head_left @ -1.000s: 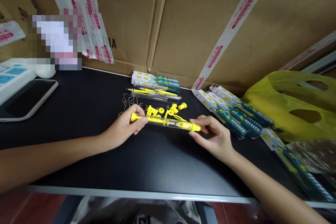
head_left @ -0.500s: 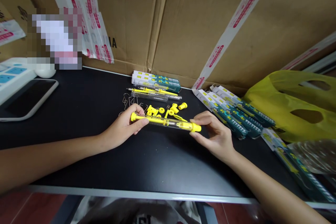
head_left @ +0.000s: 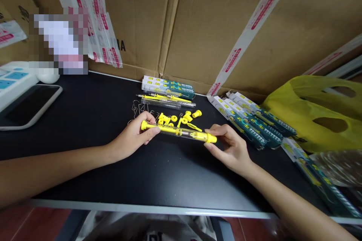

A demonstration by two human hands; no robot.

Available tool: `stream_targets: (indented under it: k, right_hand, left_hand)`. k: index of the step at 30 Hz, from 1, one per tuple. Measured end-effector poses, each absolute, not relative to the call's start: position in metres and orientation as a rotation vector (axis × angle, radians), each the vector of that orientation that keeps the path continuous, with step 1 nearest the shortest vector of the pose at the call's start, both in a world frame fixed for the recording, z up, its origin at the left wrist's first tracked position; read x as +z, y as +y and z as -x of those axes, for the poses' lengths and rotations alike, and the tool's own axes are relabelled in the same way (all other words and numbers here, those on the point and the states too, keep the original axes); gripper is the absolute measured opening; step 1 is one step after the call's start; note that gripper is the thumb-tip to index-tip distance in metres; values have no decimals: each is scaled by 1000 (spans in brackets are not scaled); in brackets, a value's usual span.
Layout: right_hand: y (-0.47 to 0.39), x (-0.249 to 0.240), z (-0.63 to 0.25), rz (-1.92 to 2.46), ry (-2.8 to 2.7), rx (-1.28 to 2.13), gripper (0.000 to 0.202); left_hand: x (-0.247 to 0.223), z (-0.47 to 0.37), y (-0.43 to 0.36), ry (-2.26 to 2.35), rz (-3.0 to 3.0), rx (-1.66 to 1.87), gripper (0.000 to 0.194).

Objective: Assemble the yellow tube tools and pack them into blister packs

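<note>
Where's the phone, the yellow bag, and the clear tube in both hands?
Phone [head_left: 28, 105], head view: its dark screen.
Yellow bag [head_left: 305, 107], head view: film near its middle.
Held clear tube [head_left: 179, 132], head view: halfway along its wall.

I work at what looks like a small work corner in a workshop or storeroom, I can't tell which: taped cardboard cartons [head_left: 209, 26] stand behind my black table [head_left: 158, 177], which bears small printed boxes [head_left: 168, 86], loose yellow parts [head_left: 187, 116] and a power strip [head_left: 17, 79].
</note>
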State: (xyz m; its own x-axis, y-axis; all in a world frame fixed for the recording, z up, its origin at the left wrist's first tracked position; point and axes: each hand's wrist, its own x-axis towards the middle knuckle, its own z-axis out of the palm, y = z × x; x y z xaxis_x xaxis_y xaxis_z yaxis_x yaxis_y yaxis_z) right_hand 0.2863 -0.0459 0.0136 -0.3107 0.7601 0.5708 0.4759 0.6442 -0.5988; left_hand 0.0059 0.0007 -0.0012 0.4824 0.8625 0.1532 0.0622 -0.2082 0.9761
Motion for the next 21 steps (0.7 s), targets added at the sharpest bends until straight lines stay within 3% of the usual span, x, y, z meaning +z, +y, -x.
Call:
stream_targets:
  k: [12, 21]
  right_hand:
    - [-49, 14, -284, 982, -1929, 532, 15]
    - [-42, 19, -288, 893, -1998, 323, 23]
  left_hand:
    - [0, -7, 0, 792, -1607, 897, 22]
    - [0, -8, 2, 770, -1593, 892, 21]
